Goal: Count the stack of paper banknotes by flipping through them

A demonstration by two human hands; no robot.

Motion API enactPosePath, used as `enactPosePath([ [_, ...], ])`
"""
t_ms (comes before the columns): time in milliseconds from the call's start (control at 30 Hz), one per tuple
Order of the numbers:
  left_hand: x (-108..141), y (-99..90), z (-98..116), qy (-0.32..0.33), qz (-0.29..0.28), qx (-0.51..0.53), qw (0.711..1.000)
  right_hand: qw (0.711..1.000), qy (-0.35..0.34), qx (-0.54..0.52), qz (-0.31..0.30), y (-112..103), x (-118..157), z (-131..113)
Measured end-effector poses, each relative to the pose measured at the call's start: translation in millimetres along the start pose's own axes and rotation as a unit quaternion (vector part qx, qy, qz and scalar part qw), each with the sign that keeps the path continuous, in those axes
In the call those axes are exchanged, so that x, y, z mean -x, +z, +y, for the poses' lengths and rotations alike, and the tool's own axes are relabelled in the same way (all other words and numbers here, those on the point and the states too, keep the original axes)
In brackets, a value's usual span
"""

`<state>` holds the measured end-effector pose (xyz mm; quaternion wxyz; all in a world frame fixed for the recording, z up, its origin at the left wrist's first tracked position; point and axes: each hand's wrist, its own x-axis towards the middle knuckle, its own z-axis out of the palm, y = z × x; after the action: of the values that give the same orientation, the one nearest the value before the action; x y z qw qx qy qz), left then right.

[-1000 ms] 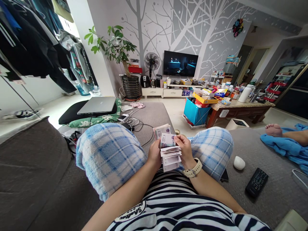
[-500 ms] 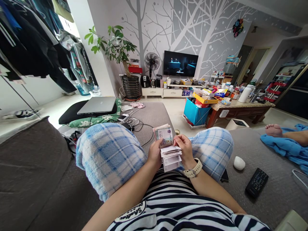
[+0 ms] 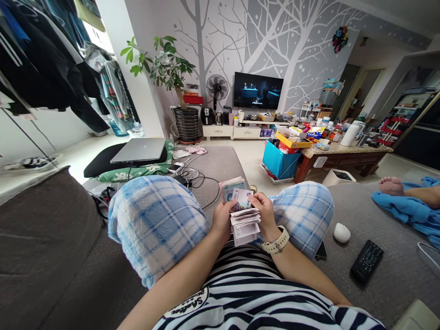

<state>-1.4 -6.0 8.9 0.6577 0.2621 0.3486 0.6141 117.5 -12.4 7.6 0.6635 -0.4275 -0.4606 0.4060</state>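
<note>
Between my knees, my left hand (image 3: 222, 219) is closed round a stack of banknotes (image 3: 229, 188), its thumb lying across the face. The stack's lower part folds toward me, and several layered ends hang below the thumb. My right hand (image 3: 264, 210), with a pale watch (image 3: 277, 243) on its wrist, pinches the upper right edge of a purplish five note (image 3: 243, 198). That note lies tilted over the stack, with a bluish-green note showing behind it. The fingers under the stack are hidden.
On the sofa at my right lie a white rounded case (image 3: 341, 233), a black remote control (image 3: 366, 261) and a partly hidden phone (image 3: 321, 251). Another person's foot (image 3: 391, 185) rests farther right. Cables (image 3: 195, 176) and a laptop (image 3: 139, 150) are at the left.
The five note has been drawn down and tilted toward my right hand. More of the bluish-green note behind it now shows. Both hands stay in nearly the same place.
</note>
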Motion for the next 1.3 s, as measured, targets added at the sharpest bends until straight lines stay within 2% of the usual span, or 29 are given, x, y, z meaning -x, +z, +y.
enactPosePath([
  [167, -3.5, 0.8, -0.4, -0.003, 0.022, 0.024, 0.999, 1.0, -0.004, 0.002, -0.003, 0.6, 1.7, -2.8],
  [1000, -2.7, 0.1, -0.9, 0.018, 0.021, 0.003, 1.0, 1.0, -0.009, 0.011, -0.016, -0.1, 1.7, -1.8],
  [1300, -2.1, 2.0, 0.2, 0.006, 0.022, 0.01, 1.0, 1.0, -0.012, 0.002, -0.017, 0.6, 2.2, -2.6],
])
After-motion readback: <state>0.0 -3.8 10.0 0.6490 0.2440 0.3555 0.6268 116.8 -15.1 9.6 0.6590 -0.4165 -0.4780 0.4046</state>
